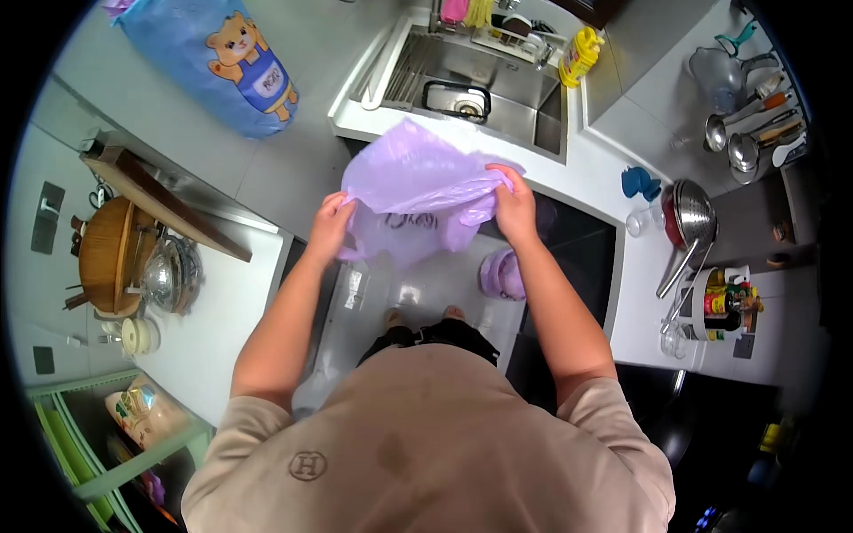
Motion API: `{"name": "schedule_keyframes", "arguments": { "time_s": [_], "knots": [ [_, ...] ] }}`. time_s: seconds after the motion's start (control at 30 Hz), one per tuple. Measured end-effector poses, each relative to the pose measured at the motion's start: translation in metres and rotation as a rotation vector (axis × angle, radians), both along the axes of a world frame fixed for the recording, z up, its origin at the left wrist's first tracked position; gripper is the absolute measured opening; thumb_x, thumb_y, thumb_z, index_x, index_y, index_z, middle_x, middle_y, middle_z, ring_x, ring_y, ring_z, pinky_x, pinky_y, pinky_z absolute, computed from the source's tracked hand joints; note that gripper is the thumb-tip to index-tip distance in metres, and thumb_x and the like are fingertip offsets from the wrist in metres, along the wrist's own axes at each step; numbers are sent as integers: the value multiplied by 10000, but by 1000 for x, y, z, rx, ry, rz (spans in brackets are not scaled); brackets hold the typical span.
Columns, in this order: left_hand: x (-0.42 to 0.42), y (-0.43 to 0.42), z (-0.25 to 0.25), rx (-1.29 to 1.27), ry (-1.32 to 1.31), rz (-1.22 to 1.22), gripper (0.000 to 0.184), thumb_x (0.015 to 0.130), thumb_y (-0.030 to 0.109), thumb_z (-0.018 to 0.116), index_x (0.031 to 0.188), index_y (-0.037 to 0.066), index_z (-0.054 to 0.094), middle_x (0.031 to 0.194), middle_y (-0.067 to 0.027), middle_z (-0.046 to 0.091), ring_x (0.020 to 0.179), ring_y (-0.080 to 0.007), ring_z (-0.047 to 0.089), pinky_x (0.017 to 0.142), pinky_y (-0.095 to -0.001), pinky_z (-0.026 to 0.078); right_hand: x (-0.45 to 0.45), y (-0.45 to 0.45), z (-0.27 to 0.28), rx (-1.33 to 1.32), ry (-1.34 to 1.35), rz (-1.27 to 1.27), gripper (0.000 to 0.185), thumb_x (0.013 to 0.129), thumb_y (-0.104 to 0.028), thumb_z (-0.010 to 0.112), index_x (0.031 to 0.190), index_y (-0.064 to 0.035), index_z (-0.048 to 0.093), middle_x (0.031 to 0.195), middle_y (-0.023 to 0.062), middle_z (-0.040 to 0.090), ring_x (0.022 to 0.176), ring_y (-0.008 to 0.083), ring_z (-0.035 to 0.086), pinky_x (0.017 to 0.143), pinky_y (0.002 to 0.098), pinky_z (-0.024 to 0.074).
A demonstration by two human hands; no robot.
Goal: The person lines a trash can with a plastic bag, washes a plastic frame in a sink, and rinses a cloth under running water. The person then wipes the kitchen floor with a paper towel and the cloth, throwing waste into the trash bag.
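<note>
A thin purple plastic bag [404, 173] is stretched between my two hands in front of me, with dark lettering showing through its lower part. My left hand [332, 222] pinches its left edge. On the other side, my right hand [514, 202] has its fingers closed on the bunched right edge. Below the right hand, near the floor, is a purple roll-like bundle [503, 274]; its exact kind is hard to make out.
Ahead is a steel sink [506, 84] with a yellow bottle [582, 57] beside it. A blue bag with a bear print [213, 67] hangs upper left. Wooden boards [164, 200] stand on the left counter. A colander [693, 213] and hanging ladles [743, 153] are right.
</note>
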State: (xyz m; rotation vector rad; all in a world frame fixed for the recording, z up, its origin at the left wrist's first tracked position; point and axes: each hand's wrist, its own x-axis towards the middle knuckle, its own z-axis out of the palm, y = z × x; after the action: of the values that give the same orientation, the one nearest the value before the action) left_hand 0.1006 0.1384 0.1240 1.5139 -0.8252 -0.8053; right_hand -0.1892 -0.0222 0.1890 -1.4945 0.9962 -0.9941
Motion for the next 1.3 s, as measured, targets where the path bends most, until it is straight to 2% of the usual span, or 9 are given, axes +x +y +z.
{"name": "schedule_keyframes", "arguments": {
  "time_s": [0.23, 0.37, 0.47, 0.57, 0.67, 0.9, 1.03, 1.13, 1.3],
  "knots": [
    [3, -7, -30, 468, 445, -357, 280, 933, 220, 566, 1142, 35, 589, 1061, -48, 616, 1025, -120, 558, 895, -252, 422, -2, 11, -90, 36, 236, 198, 378, 829, -68, 585, 1205, -103, 608, 1367, 165, 473, 1299, 314, 422, 1055, 358, 358],
    [15, -13, -39, 678, 101, -637, 323, 875, 284, 669, 1118, 85, 595, 1021, -30, 622, 981, -135, 551, 868, -279, 440, -22, 8, -76, -11, 608, 616, 731, 757, -143, 699, 1425, -194, 406, 1523, 172, 269, 1391, 364, 283, 1097, 395, 324],
    [56, -28, -70, 762, -43, -508, 431, 850, 382, 686, 1142, 86, 573, 1141, -106, 600, 1057, -213, 562, 921, -342, 436, -50, -27, -71, -10, 441, 601, 681, 762, -180, 717, 1390, -166, 452, 1479, 178, 336, 1359, 370, 328, 1080, 414, 343],
    [30, -76, -22, 447, -747, -159, 546, 825, 431, 695, 1236, 106, 545, 1277, -182, 523, 1153, -318, 517, 1001, -401, 401, -66, -71, -108, -258, 494, 134, 656, 763, -246, 735, 1362, -150, 484, 1427, 176, 396, 1309, 368, 384, 1064, 436, 358],
    [2, -125, -52, 305, -1052, -411, 593, 806, 376, 719, 1297, 109, 521, 1349, -191, 448, 1223, -368, 441, 1046, -444, 367, -33, -78, -145, -469, 669, 291, 598, 786, -270, 716, 1334, -140, 512, 1353, 169, 455, 1244, 361, 438, 1068, 440, 347],
    [-25, -199, -157, 733, -1220, -786, 577, 915, 556, 442, 1359, 192, 500, 1378, -206, 439, 1323, -449, 312, 1130, -535, 172, 50, -95, -229, -369, 1070, 615, 589, 878, -422, 568, 1372, -119, 459, 1266, 159, 491, 1238, 339, 432, 1115, 511, 242],
    [-37, -247, -179, 989, -1224, -953, 533, 952, 522, 357, 1327, 196, 550, 1411, -173, 440, 1345, -398, 322, 1141, -506, 168, 90, -125, -284, -182, 1312, 727, 519, 902, -415, 519, 1293, -74, 513, 1341, 136, 462, 1271, 343, 404, 1115, 535, 213],
    [-37, -270, -238, 1102, -911, -1079, 591, 943, 507, 371, 1379, 122, 477, 1413, -179, 451, 1354, -347, 354, 1141, -515, 142, 107, -139, -321, -235, 1483, 719, 468, 878, -327, 557, 1270, -73, 528, 1301, 147, 501, 1213, 333, 461, 1057, 505, 293],
    [-45, -268, -344, 1009, -1149, -874, 489, 931, 394, 431, 1304, 96, 541, 1303, -192, 549, 1232, -323, 505, 1055, -438, 347, 129, -157, -365, 7, 1323, 520, 426, 861, -249, 572, 1245, -65, 545, 1267, 159, 535, 1176, 332, 497, 1013, 475, 348]
  ]
}}
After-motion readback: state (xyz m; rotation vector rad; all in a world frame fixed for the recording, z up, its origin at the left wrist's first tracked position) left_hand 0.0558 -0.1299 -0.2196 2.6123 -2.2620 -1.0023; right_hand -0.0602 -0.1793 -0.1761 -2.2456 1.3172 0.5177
